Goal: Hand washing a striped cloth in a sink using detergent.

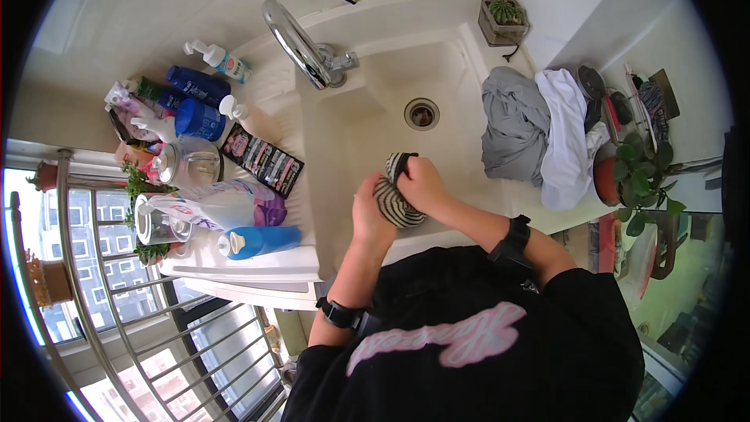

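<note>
Over the near part of a cream sink basin (351, 129), both my hands hold a black-and-cream striped cloth item (395, 205). My left hand (373, 211) wraps its left side, the fingers partly hidden by it. The upper right part is gripped in my right hand (420, 183), fingers closed on the bunched, darker-edged fabric. Beyond the cloth lies the round metal drain (422, 114), uncovered. A chrome faucet (296, 44) arches at the back left of the basin; whether water runs is not visible.
Bottles, a blue jar (199, 119), a black printed box (262, 159) and a blue bottle (263, 242) crowd the left ledge. Grey cloth (512, 123) and white cloth (563, 129) lie on the right ledge, near a potted plant (607, 180). A cactus pot (503, 22) stands at the back right.
</note>
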`<action>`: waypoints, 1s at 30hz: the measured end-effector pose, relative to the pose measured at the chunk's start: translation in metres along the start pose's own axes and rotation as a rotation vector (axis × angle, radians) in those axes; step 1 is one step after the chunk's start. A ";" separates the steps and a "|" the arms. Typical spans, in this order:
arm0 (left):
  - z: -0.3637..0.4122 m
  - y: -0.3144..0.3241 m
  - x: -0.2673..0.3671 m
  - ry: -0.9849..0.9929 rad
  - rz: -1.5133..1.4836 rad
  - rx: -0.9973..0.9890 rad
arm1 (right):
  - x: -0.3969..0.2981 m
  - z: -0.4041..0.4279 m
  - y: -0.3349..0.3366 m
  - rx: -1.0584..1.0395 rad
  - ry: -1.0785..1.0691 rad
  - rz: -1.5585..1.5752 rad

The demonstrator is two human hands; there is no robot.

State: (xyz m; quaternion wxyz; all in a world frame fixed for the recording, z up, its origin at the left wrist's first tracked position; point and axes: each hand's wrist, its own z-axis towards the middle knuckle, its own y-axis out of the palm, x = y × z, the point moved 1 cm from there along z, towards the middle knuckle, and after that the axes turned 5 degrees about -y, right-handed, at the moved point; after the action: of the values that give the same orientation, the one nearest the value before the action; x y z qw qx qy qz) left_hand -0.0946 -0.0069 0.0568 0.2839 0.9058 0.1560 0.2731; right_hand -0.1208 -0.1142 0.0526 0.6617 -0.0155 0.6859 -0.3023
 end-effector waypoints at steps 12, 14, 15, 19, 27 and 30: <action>-0.020 -0.031 0.057 0.295 0.034 -0.118 | 0.105 0.006 -0.081 0.058 0.556 0.749; -0.022 -0.034 0.056 0.303 0.065 -0.141 | 0.094 0.004 -0.090 0.002 0.565 0.696; -0.023 -0.034 0.057 0.312 0.096 -0.163 | 0.087 0.004 -0.094 -0.056 0.572 0.643; -0.027 -0.038 0.056 0.287 0.112 -0.290 | 0.084 0.012 -0.101 -0.277 0.604 0.395; -0.037 -0.034 0.051 -0.057 -0.145 -0.719 | 0.069 0.034 -0.071 0.034 -0.043 0.051; -0.035 -0.031 0.046 -0.012 -0.143 -0.744 | 0.030 0.019 -0.063 -0.039 -0.228 -0.045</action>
State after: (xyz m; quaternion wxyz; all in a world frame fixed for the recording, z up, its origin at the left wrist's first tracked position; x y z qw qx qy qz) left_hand -0.0819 0.0526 0.0816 0.6127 0.7291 0.1071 0.2854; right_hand -0.1307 -0.1862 0.0543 0.7280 -0.0781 0.6115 -0.2998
